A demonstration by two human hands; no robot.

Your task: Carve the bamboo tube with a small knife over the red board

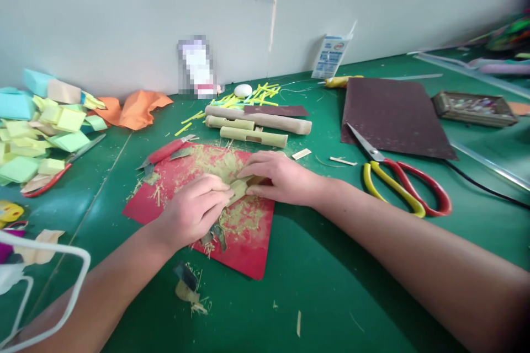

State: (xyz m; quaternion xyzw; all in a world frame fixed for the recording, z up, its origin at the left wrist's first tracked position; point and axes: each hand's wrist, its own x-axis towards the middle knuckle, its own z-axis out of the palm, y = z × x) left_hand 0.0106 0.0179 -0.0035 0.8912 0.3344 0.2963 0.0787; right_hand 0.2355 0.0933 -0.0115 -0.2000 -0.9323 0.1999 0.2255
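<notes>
Over a red mat [256,256] strewn with greenish-yellow dust and shavings, both hands grip a short bamboo piece [237,190]. My left hand [197,207] has its fingers closed on the near left end. The fingers of my right hand [279,177] are bent around the other end and hide part of it. A red-handled knife [165,151] lies at the mat's upper left edge. Just behind the mat rest two cut bamboo tubes [269,138] with notches and a longer pale tube [281,122].
Scissors [393,182] and a dark brown sheet [389,116] lie to the right, near a small tray [476,109]. Folded paper pieces [45,127] heap at the left beside orange paper [138,110]. A phone [196,66] and a carton [331,56] lean against the wall.
</notes>
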